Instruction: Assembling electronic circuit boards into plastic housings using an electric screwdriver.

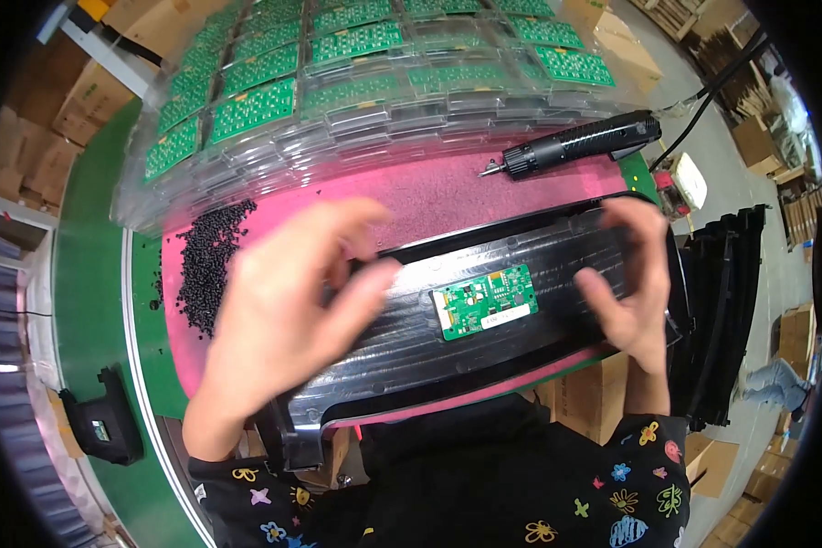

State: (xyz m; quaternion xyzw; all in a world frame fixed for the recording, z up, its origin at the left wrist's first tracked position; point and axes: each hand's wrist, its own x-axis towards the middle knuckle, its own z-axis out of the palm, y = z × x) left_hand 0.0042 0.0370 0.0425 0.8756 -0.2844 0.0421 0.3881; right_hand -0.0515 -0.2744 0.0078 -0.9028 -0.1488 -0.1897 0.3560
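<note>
A long black plastic panel (393, 352) lies across the pink mat in front of me. A small green circuit board (486, 304) with a white connector and a white label sits at about the panel's middle. My left hand (292, 292) is over the panel's left part, slightly blurred, thumb and fingers curved apart with nothing visible between them. At the panel's right end my right hand (635, 283) is likewise open, its thumb and fingers spread apart. Whether either hand touches the panel I cannot tell. Both hands are clear of the board.
Small black screws (208, 265) are heaped on the mat's left side. Stacked clear trays (374, 119) of green boards stand behind. A black electric screwdriver (580, 146) lies at the back right. More black panels (726, 310) stand to the right; a black part (100, 418) lies at left.
</note>
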